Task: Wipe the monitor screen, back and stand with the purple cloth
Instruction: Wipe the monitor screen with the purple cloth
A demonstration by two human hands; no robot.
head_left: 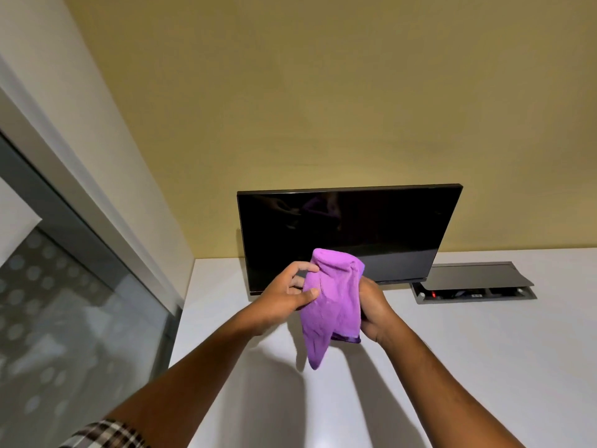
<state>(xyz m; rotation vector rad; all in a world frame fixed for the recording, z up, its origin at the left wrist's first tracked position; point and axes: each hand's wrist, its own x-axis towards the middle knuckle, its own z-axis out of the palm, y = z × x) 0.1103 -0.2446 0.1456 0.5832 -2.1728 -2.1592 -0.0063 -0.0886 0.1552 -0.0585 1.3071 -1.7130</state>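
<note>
A black monitor (349, 227) stands on the white desk (468, 367) against the yellow wall, its screen dark and facing me. Its stand and back are hidden. In front of its lower edge I hold the purple cloth (329, 305) bunched up above the desk, clear of the screen. My left hand (287, 295) pinches the cloth's left side between thumb and fingers. My right hand (374, 312) grips its right side, with the fingers hidden behind the fabric. A corner of the cloth hangs down.
An open grey cable box (475, 286) is set into the desk right of the monitor, its lid raised. A glass partition (64, 318) with a frosted dot pattern runs along the desk's left edge.
</note>
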